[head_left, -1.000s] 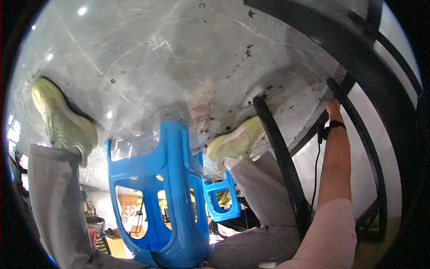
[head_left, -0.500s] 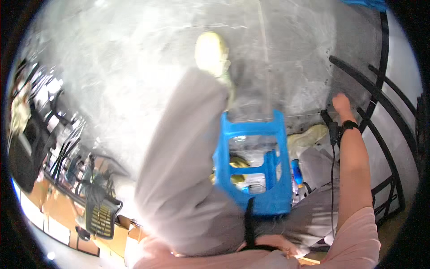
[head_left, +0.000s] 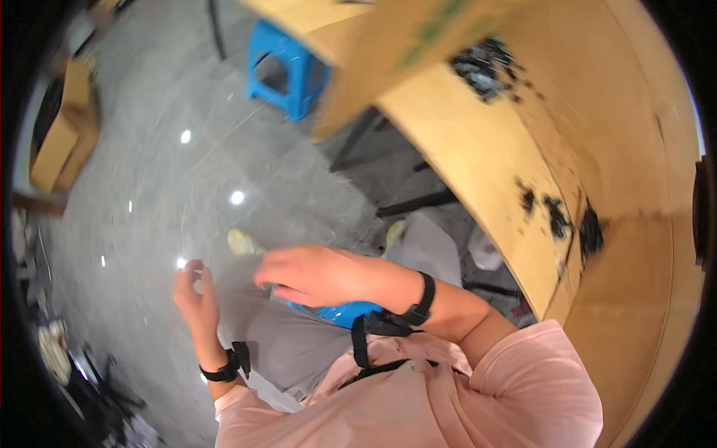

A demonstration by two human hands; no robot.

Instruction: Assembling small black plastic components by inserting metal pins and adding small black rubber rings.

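My left hand [head_left: 196,299] is raised over the grey floor, fingers bent and thumb apart. I make out nothing in it. My right hand [head_left: 317,276] reaches across in front of my body, toward the left one, and is blurred. Its fingers are loosely curled, with the thumb apart and no object visible in the grasp. The two hands do not touch. Part of a blue plastic stool [head_left: 345,313] shows below my right forearm, between my legs. A black strap with a small box is on each wrist.
At right stands a light wooden table [head_left: 455,142], with a pile of small black parts [head_left: 485,67] and smaller black clusters [head_left: 554,213]. Brown cardboard panels [head_left: 635,276] rise along it. Another blue stool [head_left: 287,67] stands beyond; a cardboard box [head_left: 63,134] is far left.
My view has swung round from the floor and stool to the table. My right arm, stretched out at the right before, is now bent across my body; my left hand has risen into view.
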